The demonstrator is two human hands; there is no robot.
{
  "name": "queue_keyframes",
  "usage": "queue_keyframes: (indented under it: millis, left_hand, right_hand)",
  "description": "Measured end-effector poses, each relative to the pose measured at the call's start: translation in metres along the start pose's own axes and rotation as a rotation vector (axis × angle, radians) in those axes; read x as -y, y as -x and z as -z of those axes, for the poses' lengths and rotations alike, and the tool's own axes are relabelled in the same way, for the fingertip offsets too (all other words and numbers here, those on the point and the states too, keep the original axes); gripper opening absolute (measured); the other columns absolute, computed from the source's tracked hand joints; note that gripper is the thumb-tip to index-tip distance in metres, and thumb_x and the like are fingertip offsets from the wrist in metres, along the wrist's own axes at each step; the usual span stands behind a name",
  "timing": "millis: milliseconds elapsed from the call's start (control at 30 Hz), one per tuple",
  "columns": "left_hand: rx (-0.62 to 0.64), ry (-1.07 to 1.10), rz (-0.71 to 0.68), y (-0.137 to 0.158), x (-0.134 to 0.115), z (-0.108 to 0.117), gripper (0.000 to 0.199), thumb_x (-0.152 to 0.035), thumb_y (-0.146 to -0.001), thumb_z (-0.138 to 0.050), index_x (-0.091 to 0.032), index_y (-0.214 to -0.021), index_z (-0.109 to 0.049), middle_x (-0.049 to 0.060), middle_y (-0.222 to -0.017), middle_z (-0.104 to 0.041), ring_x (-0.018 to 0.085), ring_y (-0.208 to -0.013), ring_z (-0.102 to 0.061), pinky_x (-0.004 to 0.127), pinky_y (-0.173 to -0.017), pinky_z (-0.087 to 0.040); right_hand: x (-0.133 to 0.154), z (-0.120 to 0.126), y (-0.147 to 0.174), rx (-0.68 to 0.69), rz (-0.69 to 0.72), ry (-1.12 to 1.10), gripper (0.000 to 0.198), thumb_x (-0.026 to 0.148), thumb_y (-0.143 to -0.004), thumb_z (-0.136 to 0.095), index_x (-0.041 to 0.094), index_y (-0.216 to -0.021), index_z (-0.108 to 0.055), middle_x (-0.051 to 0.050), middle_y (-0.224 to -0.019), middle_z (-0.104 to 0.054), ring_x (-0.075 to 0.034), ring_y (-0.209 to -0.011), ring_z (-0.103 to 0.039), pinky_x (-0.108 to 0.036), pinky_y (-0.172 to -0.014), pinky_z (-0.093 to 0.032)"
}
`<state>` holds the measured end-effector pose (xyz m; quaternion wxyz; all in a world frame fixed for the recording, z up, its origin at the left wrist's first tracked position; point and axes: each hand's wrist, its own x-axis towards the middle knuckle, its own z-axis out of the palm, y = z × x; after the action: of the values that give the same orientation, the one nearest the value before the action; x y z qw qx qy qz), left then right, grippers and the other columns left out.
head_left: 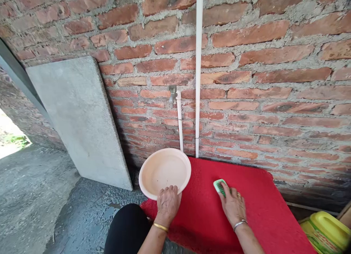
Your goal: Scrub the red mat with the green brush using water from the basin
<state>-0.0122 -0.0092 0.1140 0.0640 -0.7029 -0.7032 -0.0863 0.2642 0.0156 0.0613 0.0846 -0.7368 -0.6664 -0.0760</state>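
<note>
My left hand is closed over the near rim of a pale pink plastic basin. The basin tips slightly towards me at the left edge of the red cloth, and only a few dark specks show inside it. Further right, my right hand has its thumb and fingers on a small white-and-green scrub brush, low over the cloth. Part of the brush is hidden under the fingers. The red cloth covers a low flat surface against the wall.
A tap on a white pipe stands before the brick wall, beside a taller white pipe. A grey slab leans at the left above wet concrete. A yellow jug sits at the lower right.
</note>
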Motion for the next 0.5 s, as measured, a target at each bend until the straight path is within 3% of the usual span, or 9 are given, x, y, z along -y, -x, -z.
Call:
queue_keyframes:
  millis: [100,200,300,500]
  left_hand:
    - [-0.002,-0.008,-0.004,0.000,0.000,0.000,0.018,-0.025,-0.095,-0.054,-0.020,-0.089,-0.069,0.005,-0.086,-0.072,0.022,-0.086,-0.067,0.035,-0.079,-0.042]
    - [-0.007,-0.015,-0.009,0.000,0.001,-0.001,0.019,-0.025,-0.096,-0.052,-0.020,-0.089,-0.069,0.005,-0.086,-0.072,0.023,-0.086,-0.067,0.035,-0.078,-0.042]
    - [-0.020,-0.022,-0.015,0.000,0.002,-0.003,0.020,-0.025,-0.096,-0.052,-0.020,-0.088,-0.069,0.005,-0.085,-0.071,0.023,-0.086,-0.067,0.036,-0.079,-0.041]
    - [-0.033,-0.053,-0.035,0.001,0.005,-0.008,0.020,-0.026,-0.097,-0.050,-0.020,-0.089,-0.068,0.005,-0.085,-0.071,0.023,-0.084,-0.067,0.035,-0.077,-0.040]
  right_hand:
    - [-0.039,-0.001,0.006,-0.039,-0.167,0.041,0.046,0.041,-0.100,-0.038,0.023,-0.138,-0.058,-0.014,-0.104,-0.065,-0.028,-0.090,-0.064,-0.039,-0.076,-0.046]
    - [-0.052,-0.002,0.018,-0.061,-0.212,0.023,0.046,0.041,-0.100,-0.039,0.023,-0.137,-0.059,-0.014,-0.103,-0.065,-0.029,-0.089,-0.064,-0.039,-0.074,-0.046]
    - [-0.032,-0.004,0.029,-0.087,-0.092,-0.058,0.043,0.039,-0.099,-0.041,0.025,-0.136,-0.060,-0.013,-0.106,-0.066,-0.027,-0.091,-0.063,-0.040,-0.079,-0.047]
    - [0.039,-0.013,0.045,-0.074,0.288,-0.258,0.044,0.031,-0.094,-0.051,0.039,-0.137,-0.057,-0.007,-0.125,-0.063,-0.025,-0.109,-0.059,-0.042,-0.097,-0.045]
